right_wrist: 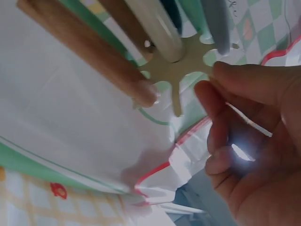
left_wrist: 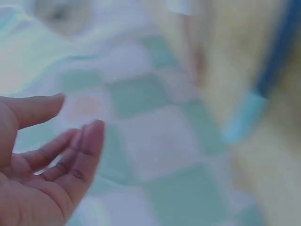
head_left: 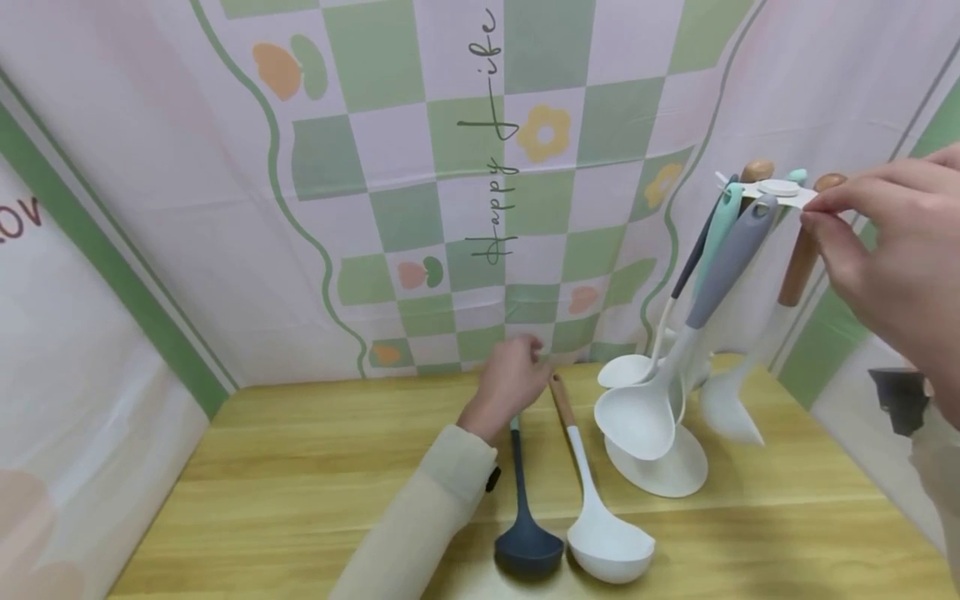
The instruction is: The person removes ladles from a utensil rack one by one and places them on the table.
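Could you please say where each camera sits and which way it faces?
Head: on the person's head, facing forward and down at table and cloth; left hand, right hand, left sleeve show.
Left wrist: on that wrist, facing past the visible left hand toward the cloth.
Right wrist: on that wrist, facing the rack top from below; right hand shows.
Shared: head and right wrist show right hand and rack top.

Looks like a home kitchen corner; ladles (head_left: 528, 552), wooden tabletop (head_left: 300, 467), checked cloth (head_left: 375, 62).
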Demonstrator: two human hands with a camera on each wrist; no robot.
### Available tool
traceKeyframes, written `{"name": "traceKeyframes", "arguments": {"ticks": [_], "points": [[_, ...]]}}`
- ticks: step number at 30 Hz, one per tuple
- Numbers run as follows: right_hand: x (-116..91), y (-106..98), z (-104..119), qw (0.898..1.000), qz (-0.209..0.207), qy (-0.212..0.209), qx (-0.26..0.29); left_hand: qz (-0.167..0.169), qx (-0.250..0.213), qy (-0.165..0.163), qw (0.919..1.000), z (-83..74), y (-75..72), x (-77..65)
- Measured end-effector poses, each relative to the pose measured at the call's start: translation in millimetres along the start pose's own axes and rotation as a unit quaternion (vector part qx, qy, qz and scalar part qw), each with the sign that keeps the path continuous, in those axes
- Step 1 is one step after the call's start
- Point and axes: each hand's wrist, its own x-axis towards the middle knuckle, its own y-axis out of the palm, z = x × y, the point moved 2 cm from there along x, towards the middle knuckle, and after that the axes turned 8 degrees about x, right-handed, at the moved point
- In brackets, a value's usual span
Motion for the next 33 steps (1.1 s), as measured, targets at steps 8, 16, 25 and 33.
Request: {"name": "traceKeyframes", "arguments": {"ticks": [8,16,25,33], "points": [[5,-1,7,0.999,0.023,0.002,-0.033,-0.099,-0.087,0.224,0.9657,-92.2,-38.4,-9.8],[9,-3,12,0.998,0.046,0.001,-0.045,-0.149,-0.093,0.265,0.9480,-144.0,-49.5,-10.8],[12,-7,20,0.996,0.063,-0.029,-0.062,-0.131,-0.088,0.221,0.9624,-156.3,-43.5,-4.9],[8,-7,18,0.996,0.043,-0.055,-0.050,-0.131,-0.090,0.245,0.9564,-158.8,-36.5,-4.6]]}}
